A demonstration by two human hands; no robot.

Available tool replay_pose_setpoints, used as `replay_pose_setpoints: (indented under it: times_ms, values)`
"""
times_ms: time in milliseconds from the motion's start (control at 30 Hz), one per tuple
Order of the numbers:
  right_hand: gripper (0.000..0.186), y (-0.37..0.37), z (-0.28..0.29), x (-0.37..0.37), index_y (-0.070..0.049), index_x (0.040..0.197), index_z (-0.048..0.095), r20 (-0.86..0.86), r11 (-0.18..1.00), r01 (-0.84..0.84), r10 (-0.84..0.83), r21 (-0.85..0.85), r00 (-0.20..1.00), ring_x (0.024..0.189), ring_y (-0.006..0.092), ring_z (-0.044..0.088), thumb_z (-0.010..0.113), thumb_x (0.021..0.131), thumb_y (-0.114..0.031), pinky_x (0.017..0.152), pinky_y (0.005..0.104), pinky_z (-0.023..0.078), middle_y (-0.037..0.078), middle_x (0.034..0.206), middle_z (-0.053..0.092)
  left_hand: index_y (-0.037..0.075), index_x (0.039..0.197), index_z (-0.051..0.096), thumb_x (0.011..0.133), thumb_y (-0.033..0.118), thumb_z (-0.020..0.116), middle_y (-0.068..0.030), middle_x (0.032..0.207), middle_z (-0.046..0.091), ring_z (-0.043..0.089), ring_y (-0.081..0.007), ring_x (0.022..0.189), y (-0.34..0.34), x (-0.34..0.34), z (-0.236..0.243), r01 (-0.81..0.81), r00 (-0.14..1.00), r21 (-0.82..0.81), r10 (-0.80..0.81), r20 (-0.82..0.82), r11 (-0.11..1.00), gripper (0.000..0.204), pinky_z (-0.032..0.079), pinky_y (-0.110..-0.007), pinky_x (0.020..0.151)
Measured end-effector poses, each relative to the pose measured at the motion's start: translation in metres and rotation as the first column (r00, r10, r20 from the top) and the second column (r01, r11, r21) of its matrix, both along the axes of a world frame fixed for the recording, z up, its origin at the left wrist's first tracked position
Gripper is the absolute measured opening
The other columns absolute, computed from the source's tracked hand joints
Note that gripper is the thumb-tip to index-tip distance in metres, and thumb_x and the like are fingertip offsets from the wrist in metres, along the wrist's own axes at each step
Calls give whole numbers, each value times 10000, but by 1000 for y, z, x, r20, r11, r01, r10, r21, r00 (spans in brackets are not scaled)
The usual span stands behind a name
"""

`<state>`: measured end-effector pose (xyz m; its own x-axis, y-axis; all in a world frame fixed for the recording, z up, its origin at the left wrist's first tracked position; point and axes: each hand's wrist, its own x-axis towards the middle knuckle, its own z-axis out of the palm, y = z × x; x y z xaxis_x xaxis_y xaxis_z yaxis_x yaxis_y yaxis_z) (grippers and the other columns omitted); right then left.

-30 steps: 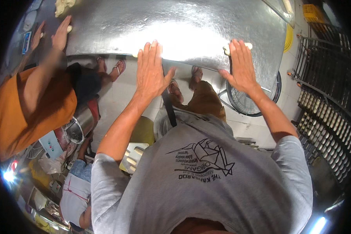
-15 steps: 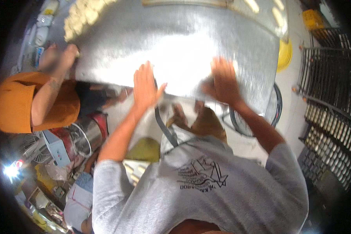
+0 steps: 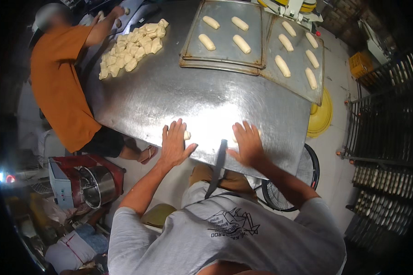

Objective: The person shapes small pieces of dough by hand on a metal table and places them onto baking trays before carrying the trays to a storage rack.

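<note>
My left hand [image 3: 173,143] lies flat on the metal table [image 3: 192,89] near its front edge, fingers stretched and thumb out. A small dough piece [image 3: 187,135] pokes out beside its fingers, the rest covered by the palm. To the right, my right hand [image 3: 248,144] presses flat, fingers spread, over another piece of dough [image 3: 260,133] that shows only at the sides of the hand. Glare whitens the table between the hands. A dark strap [image 3: 220,158] hangs near my right thumb.
A heap of cut dough [image 3: 133,48] lies at the far left. Baking trays [image 3: 225,9] with several dough rolls [image 3: 241,44] stand at the back right. A co-worker in an orange shirt [image 3: 62,82] handles dough at left. A mixer [image 3: 85,181], fan [image 3: 291,183] and racks [image 3: 383,123] surround the table.
The view has tilted up, bringing the trays and the dough heap fully into sight. Both my hands stay flat at the table's front edge, with dough now showing beside the left fingers.
</note>
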<state>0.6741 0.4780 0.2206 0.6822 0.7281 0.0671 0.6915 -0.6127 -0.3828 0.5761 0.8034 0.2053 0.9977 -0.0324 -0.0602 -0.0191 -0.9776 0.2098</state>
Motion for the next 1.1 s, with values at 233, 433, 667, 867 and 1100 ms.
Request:
replay_pose_setpoints:
  times_ms: [233, 433, 667, 867, 1100]
  values:
    - [950, 44, -11, 71, 22, 1529, 430, 155, 990, 99, -114, 101, 981, 1453, 449, 431, 866, 793, -393, 1192, 606, 330, 231, 1529, 503, 2, 1593, 374, 956, 644, 593, -251, 1702, 262, 272, -448, 1552, 30, 90, 6, -24, 990, 110, 8, 142, 994, 930, 153, -698, 1224]
    - [741, -5, 43, 62, -100, 1426, 594, -379, 984, -27, -41, -173, 925, 1377, 360, 510, 855, 733, -112, 1117, 453, 445, 155, 1434, 575, 81, 1580, 402, 789, 291, 796, -205, 1511, 458, 417, -412, 1420, 55, 47, 59, 176, 940, -249, -238, -245, 952, 908, 312, -643, 1141]
    - [405, 103, 82, 193, -14, 1173, 753, -404, 927, 355, -282, 118, 870, 1063, 354, 723, 834, 786, -102, 943, 424, 566, 195, 1154, 744, 158, 1521, 491, 696, 85, 781, -103, 1213, 620, 579, -352, 1174, 98, 59, 48, 167, 897, -426, -317, -309, 889, 877, 490, -475, 988]
    - [513, 227, 98, 426, -3, 1271, 734, 78, 796, 318, -413, 516, 907, 941, 212, 746, 823, 871, -313, 873, 353, 568, 156, 1061, 791, 156, 1517, 484, 705, 103, 782, -106, 1235, 612, 581, -340, 1160, 106, 72, 44, 212, 888, -481, -374, -269, 851, 867, 473, -491, 1037]
    - [537, 287, 13, 585, -94, 1188, 774, 302, 828, 535, -560, 168, 771, 1000, 400, 737, 851, 821, -478, 909, 474, 571, 219, 1062, 766, 147, 1514, 506, 698, 103, 790, -81, 1193, 638, 587, -312, 1112, 112, 59, 24, 264, 876, -444, -405, -260, 856, 865, 465, -474, 990]
